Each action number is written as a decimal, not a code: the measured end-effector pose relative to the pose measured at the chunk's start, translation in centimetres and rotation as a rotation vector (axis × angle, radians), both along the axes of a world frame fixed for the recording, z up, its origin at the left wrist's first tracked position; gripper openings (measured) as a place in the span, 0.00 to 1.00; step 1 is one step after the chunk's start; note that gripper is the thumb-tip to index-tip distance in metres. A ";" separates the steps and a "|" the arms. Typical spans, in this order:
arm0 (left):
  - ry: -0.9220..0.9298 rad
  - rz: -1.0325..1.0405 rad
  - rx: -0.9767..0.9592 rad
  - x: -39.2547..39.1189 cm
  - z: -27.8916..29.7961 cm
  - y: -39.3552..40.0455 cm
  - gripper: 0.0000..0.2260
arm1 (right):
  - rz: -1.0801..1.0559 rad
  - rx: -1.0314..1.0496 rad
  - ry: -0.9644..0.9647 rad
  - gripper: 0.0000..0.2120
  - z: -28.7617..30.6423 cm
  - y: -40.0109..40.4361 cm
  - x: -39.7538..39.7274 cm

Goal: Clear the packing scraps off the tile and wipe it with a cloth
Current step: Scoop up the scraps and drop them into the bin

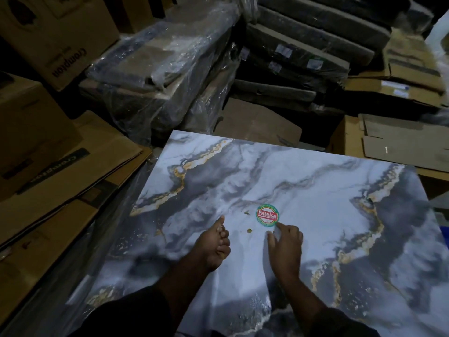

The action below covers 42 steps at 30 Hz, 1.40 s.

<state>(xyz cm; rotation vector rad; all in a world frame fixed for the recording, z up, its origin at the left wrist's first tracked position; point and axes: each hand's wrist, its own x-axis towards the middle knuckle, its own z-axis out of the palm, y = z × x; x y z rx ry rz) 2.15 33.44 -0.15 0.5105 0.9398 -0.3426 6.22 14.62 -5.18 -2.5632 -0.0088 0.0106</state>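
Two small scraps remain on the tile (303,190), which lies flat in front of the person and fills the lower centre and right of the view. Flattened cardboard boxes (60,171) lie beside its left edge.

Left hand (215,244): positioned on or just above the tile, left of the scraps. The fingers are curled inward toward the palm with the thumb extended forward. Whether anything is enclosed in the curl cannot be told; nothing shows between the fingers.

Scraps: one round brownish fragment (249,230) lies between the two hands. A second, smaller fleck (247,212) lies just left of the round brand sticker (267,216).

Right hand (286,246): fingers extended and relaxed, gripping nothing. The fingertips (279,224) reach the lower right edge of the sticker; contact with it cannot be confirmed.

Status, as judged:
- Clearing is near its end. No large packing pieces appear on the tile surface; only the two fragments, and the sticker if it counts as scrap, are left.
- Wiping is not begun. No cloth is visible in either hand or anywhere on the tile.
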 end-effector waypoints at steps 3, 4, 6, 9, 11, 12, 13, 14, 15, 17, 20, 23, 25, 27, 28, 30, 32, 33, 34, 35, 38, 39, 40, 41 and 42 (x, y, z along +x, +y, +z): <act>0.012 -0.006 0.046 -0.3 -0.2 0.4 0.20 | 0.126 0.133 0.006 0.11 0.1 2.3 -0.2; 0.026 -0.008 0.064 -0.4 -0.3 0.4 0.20 | 0.139 0.231 0.041 0.12 0.4 3.3 0.1; 0.039 -0.007 0.084 -0.5 -0.4 0.5 0.20 | 0.123 0.443 0.156 0.16 1.0 4.5 1.2; 0.037 0.010 0.094 -0.5 -0.8 0.8 0.20 | 0.118 0.444 0.067 0.17 1.1 4.7 3.2; 0.043 0.005 0.122 -0.6 -0.8 0.8 0.20 | 0.249 0.302 -0.013 0.14 1.0 4.5 4.3; 0.046 -0.002 0.137 -0.6 -0.9 0.7 0.20 | 0.358 0.235 0.012 0.14 0.9 4.6 4.6; 0.049 -0.007 0.148 -0.6 -0.9 0.6 0.20 | 0.458 0.161 0.046 0.14 0.8 4.6 4.6; 0.051 -0.009 0.157 -0.6 -1.0 0.5 0.20 | 0.531 0.085 0.065 0.17 0.8 4.5 4.6; 0.054 -0.006 0.161 -0.6 -1.1 0.4 0.20 | 0.583 0.021 0.070 0.21 0.7 4.2 4.4; 0.058 -0.004 0.165 -0.5 -1.1 0.2 0.18 | 0.666 -0.035 0.054 0.24 0.7 3.8 3.4; 0.064 -0.021 0.140 -0.4 -1.1 -0.3 0.19 | 0.702 -0.086 -0.012 0.18 0.5 4.0 1.2; 0.065 -0.033 0.129 -0.5 -1.0 -0.7 0.22 | 0.631 -0.149 -0.083 0.06 1.1 4.7 -0.3; 0.063 -0.028 0.138 -0.6 -0.9 -0.7 0.24 | 0.588 -0.140 -0.102 0.07 1.2 4.6 -0.9; 0.061 -0.027 0.137 -0.8 -0.6 -0.6 0.25 | 0.559 -0.123 -0.159 0.13 1.2 4.2 -1.4; 0.057 -0.028 0.134 -0.8 -0.5 -0.6 0.26 | 0.548 -0.121 -0.168 0.14 1.3 4.0 -1.6; 0.053 -0.038 0.140 -1.0 -0.3 -0.7 0.28 | 0.528 -0.128 -0.155 0.16 1.7 3.7 -2.1; 0.053 -0.054 0.164 -1.2 -0.1 -0.8 0.27 | 0.500 -0.156 -0.119 0.14 2.0 3.5 -2.3; 0.054 -0.057 0.175 -1.3 0.1 -1.0 0.26 | 0.469 -0.133 -0.071 0.10 2.1 3.4 -2.2; 0.056 -0.053 0.189 -1.3 0.2 -1.1 0.24 | 0.409 -0.069 -0.010 0.06 2.2 3.4 -2.0; 0.056 -0.047 0.205 -1.3 0.4 -1.3 0.23 | 0.313 0.050 0.126 0.06 2.8 3.4 -1.6; 0.040 -0.020 0.233 -1.0 0.9 -2.0 0.20 | 0.026 0.598 0.501 0.10 5.3 3.6 -0.9; 0.029 -0.007 0.232 -0.8 1.2 -2.3 0.19 | -0.007 0.751 0.529 0.11 6.3 3.8 -1.1; 0.018 0.006 0.225 -0.5 1.4 -2.6 0.18 | -0.011 0.886 0.537 0.11 7.3 4.1 -1.4; 0.006 0.009 0.210 -0.3 1.8 -2.9 0.17 | 0.001 0.978 0.530 0.11 8.2 4.4 -2.0; -0.014 0.002 0.180 -0.1 2.1 -3.3 0.16 | 0.017 1.012 0.504 0.10 9.1 4.7 -2.8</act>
